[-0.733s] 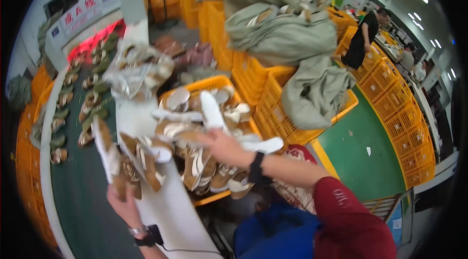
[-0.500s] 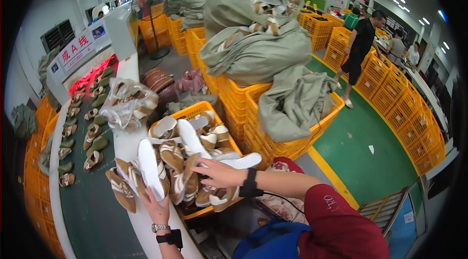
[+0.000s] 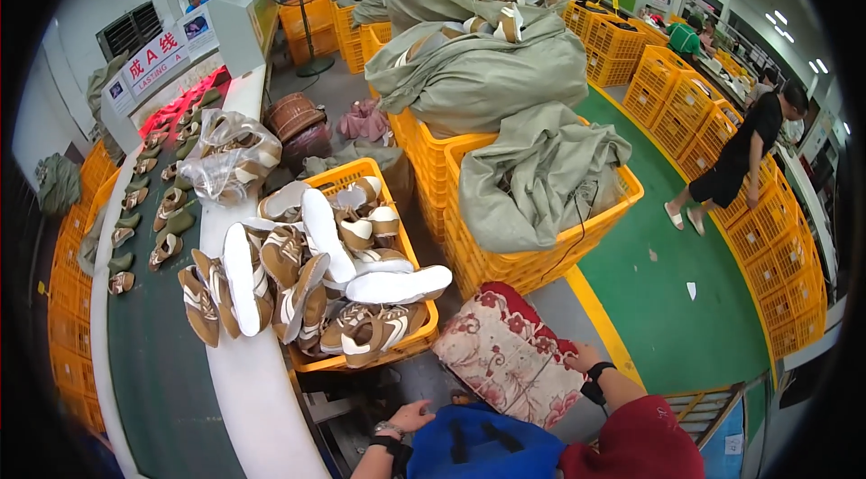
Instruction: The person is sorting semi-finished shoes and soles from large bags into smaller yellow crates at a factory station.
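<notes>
My right hand [image 3: 585, 359] is closed at the right edge of a floral cushion [image 3: 510, 348], cream with red flowers and a red border. Close to the blue cloth [image 3: 483, 443] at my front, my left hand [image 3: 410, 416] has its fingers loosely stretched and holds nothing I can see. A yellow crate [image 3: 422, 335] in front of me is heaped with brown and white sneakers [image 3: 383, 330]. White insoles [image 3: 397, 285] lie on top of the heap. More sneakers [image 3: 200, 303] lean together on the white ledge beside the crate.
On the left, a green conveyor [image 3: 171, 371] carries shoes and green shoe forms. A clear plastic bag [image 3: 230, 154] of shoes lies on the white ledge [image 3: 257, 389]. Stacked yellow crates [image 3: 505, 267] bear large grey-green sacks [image 3: 487, 73]. A person in black [image 3: 753, 150] stands in the right aisle.
Both hands have left the sneakers and insoles. My right hand has come down to the floral cushion, my left to the blue cloth. The person in black has moved nearer along the aisle.
</notes>
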Action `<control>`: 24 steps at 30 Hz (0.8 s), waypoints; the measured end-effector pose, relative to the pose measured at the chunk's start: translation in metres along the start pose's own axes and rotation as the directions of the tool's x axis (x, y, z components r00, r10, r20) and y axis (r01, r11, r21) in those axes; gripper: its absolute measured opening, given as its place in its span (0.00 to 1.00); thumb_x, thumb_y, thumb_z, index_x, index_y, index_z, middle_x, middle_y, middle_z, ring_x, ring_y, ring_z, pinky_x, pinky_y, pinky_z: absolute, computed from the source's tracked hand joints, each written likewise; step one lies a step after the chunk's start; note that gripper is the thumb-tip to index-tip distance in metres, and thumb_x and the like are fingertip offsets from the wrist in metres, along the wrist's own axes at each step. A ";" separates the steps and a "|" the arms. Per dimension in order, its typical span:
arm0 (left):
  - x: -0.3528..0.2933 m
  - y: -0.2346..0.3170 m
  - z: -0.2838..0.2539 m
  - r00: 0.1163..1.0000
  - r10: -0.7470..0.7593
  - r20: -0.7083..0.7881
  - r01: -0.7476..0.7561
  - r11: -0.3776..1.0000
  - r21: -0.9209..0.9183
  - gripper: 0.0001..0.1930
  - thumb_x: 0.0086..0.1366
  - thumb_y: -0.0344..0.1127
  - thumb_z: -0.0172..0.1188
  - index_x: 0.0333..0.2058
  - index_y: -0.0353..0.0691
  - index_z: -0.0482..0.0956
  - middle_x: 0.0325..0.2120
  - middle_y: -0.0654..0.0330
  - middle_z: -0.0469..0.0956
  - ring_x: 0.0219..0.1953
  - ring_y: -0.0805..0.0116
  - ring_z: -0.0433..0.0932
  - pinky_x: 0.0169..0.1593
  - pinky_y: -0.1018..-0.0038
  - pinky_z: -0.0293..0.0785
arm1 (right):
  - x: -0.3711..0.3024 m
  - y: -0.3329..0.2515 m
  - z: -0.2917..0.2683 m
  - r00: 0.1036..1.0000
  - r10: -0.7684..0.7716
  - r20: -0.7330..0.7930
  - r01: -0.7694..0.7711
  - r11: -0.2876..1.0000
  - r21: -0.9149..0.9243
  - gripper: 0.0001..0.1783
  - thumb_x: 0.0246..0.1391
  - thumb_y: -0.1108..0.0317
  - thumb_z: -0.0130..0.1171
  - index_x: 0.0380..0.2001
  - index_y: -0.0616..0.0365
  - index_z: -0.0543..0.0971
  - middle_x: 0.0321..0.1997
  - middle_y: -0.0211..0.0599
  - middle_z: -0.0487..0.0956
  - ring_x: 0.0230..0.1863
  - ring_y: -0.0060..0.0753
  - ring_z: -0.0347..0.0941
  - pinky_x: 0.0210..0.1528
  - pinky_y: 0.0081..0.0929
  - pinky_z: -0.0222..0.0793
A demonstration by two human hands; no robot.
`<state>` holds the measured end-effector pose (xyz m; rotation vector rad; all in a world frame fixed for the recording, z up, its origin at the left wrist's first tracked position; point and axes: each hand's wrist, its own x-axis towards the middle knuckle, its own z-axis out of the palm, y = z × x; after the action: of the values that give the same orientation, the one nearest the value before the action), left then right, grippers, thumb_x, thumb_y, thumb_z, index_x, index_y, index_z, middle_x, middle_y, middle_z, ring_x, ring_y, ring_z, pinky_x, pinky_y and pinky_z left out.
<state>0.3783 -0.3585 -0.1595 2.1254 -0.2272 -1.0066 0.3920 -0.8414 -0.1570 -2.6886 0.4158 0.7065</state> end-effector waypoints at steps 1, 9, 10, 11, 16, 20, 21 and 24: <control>0.017 -0.046 0.028 0.996 -0.060 -0.059 0.061 0.998 0.021 0.27 0.53 0.52 0.54 0.48 0.41 0.72 0.39 0.47 0.76 0.44 0.53 0.74 0.47 0.66 0.70 | 0.004 -0.003 0.004 1.000 -0.002 -0.001 0.002 1.000 -0.006 0.29 0.43 0.46 0.55 0.48 0.50 0.70 0.42 0.45 0.76 0.47 0.46 0.70 0.48 0.39 0.66; 0.026 -0.260 0.099 0.844 -0.336 -0.418 0.377 0.926 0.016 0.11 0.46 0.39 0.51 0.23 0.39 0.78 0.27 0.48 0.77 0.34 0.48 0.75 0.40 0.60 0.72 | 0.081 -0.015 0.062 0.997 0.037 0.067 -0.058 0.932 0.359 0.47 0.35 0.39 0.63 0.56 0.56 0.63 0.41 0.47 0.76 0.40 0.41 0.74 0.41 0.33 0.69; 0.038 -0.264 0.099 0.812 -0.374 -0.448 0.402 0.915 -0.035 0.11 0.47 0.38 0.50 0.22 0.39 0.78 0.27 0.48 0.76 0.34 0.47 0.74 0.39 0.59 0.72 | 0.071 -0.027 0.044 0.965 0.223 0.139 -0.257 0.906 0.335 0.44 0.36 0.39 0.63 0.51 0.60 0.66 0.30 0.42 0.77 0.23 0.34 0.73 0.25 0.30 0.70; 0.040 -0.278 0.100 0.812 -0.280 -0.512 0.346 0.938 0.036 0.11 0.48 0.37 0.49 0.22 0.37 0.77 0.26 0.47 0.76 0.33 0.46 0.74 0.39 0.59 0.72 | 0.068 -0.021 0.042 0.982 0.177 0.068 -0.189 0.905 0.382 0.41 0.37 0.40 0.63 0.46 0.62 0.68 0.24 0.37 0.74 0.16 0.28 0.68 0.18 0.27 0.65; 0.054 -0.342 0.107 0.659 -0.679 -0.323 0.602 0.734 -0.313 0.20 0.45 0.37 0.54 0.38 0.33 0.76 0.42 0.45 0.73 0.48 0.48 0.70 0.52 0.64 0.66 | 0.071 -0.007 0.053 0.994 0.090 -0.061 -0.061 0.925 0.375 0.22 0.48 0.56 0.59 0.40 0.62 0.72 0.26 0.34 0.74 0.23 0.24 0.67 0.25 0.23 0.64; 0.083 -0.383 0.118 0.643 -0.745 -0.177 0.688 0.664 -0.294 0.20 0.47 0.38 0.53 0.39 0.33 0.76 0.42 0.44 0.73 0.49 0.49 0.70 0.54 0.65 0.65 | 0.072 -0.003 0.068 0.956 -0.035 -0.292 0.134 0.936 0.325 0.19 0.49 0.63 0.58 0.40 0.68 0.72 0.35 0.40 0.77 0.35 0.29 0.72 0.39 0.25 0.67; 0.085 -0.407 0.130 0.613 -0.772 -0.167 0.722 0.633 -0.279 0.22 0.49 0.40 0.54 0.41 0.32 0.74 0.43 0.44 0.73 0.49 0.49 0.70 0.54 0.65 0.64 | 0.074 -0.010 0.066 0.980 0.034 -0.197 0.036 0.938 0.344 0.21 0.50 0.64 0.57 0.43 0.70 0.71 0.35 0.40 0.77 0.35 0.29 0.71 0.39 0.25 0.67; 0.105 -0.448 0.154 0.638 -0.738 -0.221 0.668 0.673 -0.317 0.29 0.51 0.47 0.56 0.49 0.35 0.68 0.48 0.45 0.69 0.51 0.50 0.69 0.55 0.64 0.63 | 0.077 -0.009 0.082 0.949 -0.053 -0.309 0.162 0.927 0.337 0.25 0.53 0.68 0.52 0.52 0.73 0.64 0.47 0.44 0.73 0.46 0.31 0.69 0.49 0.24 0.63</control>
<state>0.2692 -0.1802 -0.5977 2.1625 0.9337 -0.9946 0.4250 -0.8166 -0.2615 -2.4413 0.4176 0.1684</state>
